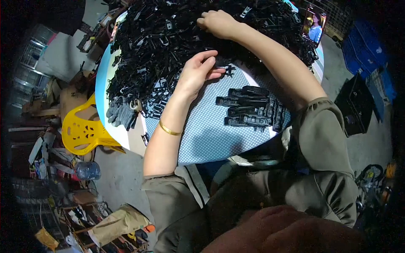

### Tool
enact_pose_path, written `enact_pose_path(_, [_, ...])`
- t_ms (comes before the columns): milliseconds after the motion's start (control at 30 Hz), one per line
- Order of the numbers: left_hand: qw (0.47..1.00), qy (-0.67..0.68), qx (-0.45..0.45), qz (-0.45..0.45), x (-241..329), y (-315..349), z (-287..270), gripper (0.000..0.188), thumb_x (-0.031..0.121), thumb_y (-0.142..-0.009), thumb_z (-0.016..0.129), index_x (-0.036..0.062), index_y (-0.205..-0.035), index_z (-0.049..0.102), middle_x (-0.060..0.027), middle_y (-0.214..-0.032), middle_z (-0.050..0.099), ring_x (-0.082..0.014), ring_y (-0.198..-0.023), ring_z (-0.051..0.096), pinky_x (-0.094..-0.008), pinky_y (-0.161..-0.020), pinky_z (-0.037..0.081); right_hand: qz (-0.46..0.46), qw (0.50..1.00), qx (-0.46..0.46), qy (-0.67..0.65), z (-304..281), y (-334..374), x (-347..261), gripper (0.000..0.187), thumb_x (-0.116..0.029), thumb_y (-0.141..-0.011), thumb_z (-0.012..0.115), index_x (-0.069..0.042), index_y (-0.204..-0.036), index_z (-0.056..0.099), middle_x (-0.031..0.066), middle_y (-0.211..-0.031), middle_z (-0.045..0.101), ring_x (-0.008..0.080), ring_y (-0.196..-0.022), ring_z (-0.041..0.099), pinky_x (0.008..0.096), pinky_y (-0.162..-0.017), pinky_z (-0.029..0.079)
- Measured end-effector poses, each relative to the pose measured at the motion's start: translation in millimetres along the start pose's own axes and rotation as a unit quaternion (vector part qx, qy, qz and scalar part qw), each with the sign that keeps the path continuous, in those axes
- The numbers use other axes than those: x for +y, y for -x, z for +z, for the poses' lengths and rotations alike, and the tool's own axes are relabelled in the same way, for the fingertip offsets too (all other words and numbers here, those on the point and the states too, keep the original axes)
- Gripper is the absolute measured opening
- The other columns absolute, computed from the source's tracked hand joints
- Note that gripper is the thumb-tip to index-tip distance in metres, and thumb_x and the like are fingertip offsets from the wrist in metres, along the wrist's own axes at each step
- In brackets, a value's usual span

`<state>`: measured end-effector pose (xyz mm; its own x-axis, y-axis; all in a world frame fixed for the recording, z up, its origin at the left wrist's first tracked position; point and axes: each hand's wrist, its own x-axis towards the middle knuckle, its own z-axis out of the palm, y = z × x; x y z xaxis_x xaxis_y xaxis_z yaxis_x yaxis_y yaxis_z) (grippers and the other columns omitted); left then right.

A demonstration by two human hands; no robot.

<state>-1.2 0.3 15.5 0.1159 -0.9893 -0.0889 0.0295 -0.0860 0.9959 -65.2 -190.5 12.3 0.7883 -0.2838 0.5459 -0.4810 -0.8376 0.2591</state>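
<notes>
Your left hand (195, 76) is the nearer one to the small dark part (229, 71) on the dotted table covering (198, 126): the part lies just to the right of its fingertips, at the near edge of the heap of black parts (160, 46). Its outline is too ragged at this size for you to read a clear long axis, and whether a fingertip touches it cannot be told. That hand is loosely curled, thumb apart from the fingers, with nothing visible between them. Your right hand (217, 24) is farther away, over the far part of the heap, its fingers bent down among the dark pieces; you cannot tell from here whether they grip one. Nearer your body than both hands, and to the right of the left one, sits the block of aligned black parts (249, 107); most have their long axes running left to right, while those at its right end run toward you. On the heap and the block you can make out no brand or label. The phone (314, 26) beyond your right forearm shows a figure in light blue; any writing on it is too small to read.
</notes>
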Motion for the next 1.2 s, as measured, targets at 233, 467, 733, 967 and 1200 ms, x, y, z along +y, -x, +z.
enact_pose_path(233, [1.000,0.011,0.006,0.003,-4.0,-2.1,-1.4,0.033,0.011,-0.089,0.044,-0.0056,-0.118,0.042,-0.0157,-0.098,0.055,-0.0192,-0.079,0.062,-0.0229,-0.066,0.053,-0.040,0.997,0.063,-0.011,-3.1,1.0,-3.8,0.021,-0.012,-0.073,0.055,-0.013,-0.093,0.058,0.0041,-0.087,0.060,0.0205,-0.088,0.056,0.0369,-0.069,0.046])
enact_pose_path(467, [0.998,0.047,0.038,0.006,-9.9,-7.8,-10.5,0.035,0.012,-0.090,0.040,-0.0068,-0.120,0.038,-0.0191,-0.098,0.055,-0.0227,-0.084,0.061,-0.0255,-0.069,0.054,-0.018,0.994,0.095,-0.042,-23.8,6.6,-5.8,0.031,-0.021,-0.073,0.063,-0.010,-0.102,0.060,0.0066,-0.090,0.059,0.0209,-0.089,0.056,0.0332,-0.075,0.046])
enact_pose_path(733, [0.979,0.173,0.082,0.073,-6.2,-8.6,-13.7,0.040,0.009,-0.091,0.033,-0.0091,-0.126,0.025,-0.0238,-0.113,0.045,-0.0292,-0.093,0.057,-0.0314,-0.079,0.051,0.092,0.802,-0.084,-0.584,-60.9,67.4,-13.7,0.034,-0.026,-0.088,0.050,-0.006,-0.115,0.053,0.0046,-0.084,0.061,0.0099,-0.077,0.057,0.0226,-0.069,0.046])
enact_pose_path(967, [0.986,0.125,0.050,0.095,-17.0,-8.9,-5.7,0.041,0.012,-0.092,0.035,-0.0089,-0.126,0.026,-0.0197,-0.104,0.050,-0.0223,-0.091,0.057,-0.0313,-0.085,0.049,0.109,0.851,0.014,-0.513,-60.7,85.0,-34.8,0.024,-0.018,-0.084,0.054,-0.002,-0.100,0.061,0.0069,-0.079,0.064,0.0110,-0.069,0.059,0.0223,-0.061,0.047])
enact_pose_path(1200, [0.992,0.068,0.044,0.092,-25.6,-12.5,-2.4,0.040,0.013,-0.092,0.036,-0.0070,-0.126,0.028,-0.0157,-0.102,0.051,-0.0166,-0.085,0.057,-0.0284,-0.080,0.051,0.071,0.907,0.099,-0.403,-57.0,88.5,-41.3,0.021,-0.023,-0.078,0.057,-0.006,-0.088,0.065,0.0117,-0.078,0.064,0.0245,-0.067,0.063,0.0309,-0.061,0.050])
